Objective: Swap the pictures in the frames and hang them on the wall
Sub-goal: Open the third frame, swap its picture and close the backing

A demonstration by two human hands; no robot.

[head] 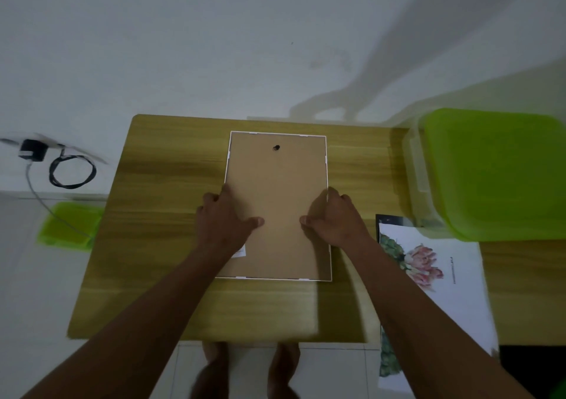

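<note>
While the white picture frame (pixel 277 202) is lying face down in the middle of the wooden counter (pixel 171 159), both hands are gripping it by its long sides. Its brown backing board is facing up, with a small dark hanging hole (pixel 276 147) sitting near the far edge. The left hand (pixel 223 218) is holding the frame's left side, its fingers (pixel 211 198) curling over the rim while the thumb is pressing flat on the backing. The right hand (pixel 333 218) is doing the same on the right side, fingers (pixel 343 198) wrapping the rim and the thumb pointing inward across the board.

A flower print (pixel 444 270) is lying face up along the right edge of the counter, overhanging the near edge, and a dark sheet (pixel 387 218) is peeking out from under its far corner. A clear bin with a green lid (pixel 496 175) is standing at the far right corner. On the floor to the left, a black charger with a coiled cable (pixel 32 150) and a green lid (pixel 70 224) are lying.
</note>
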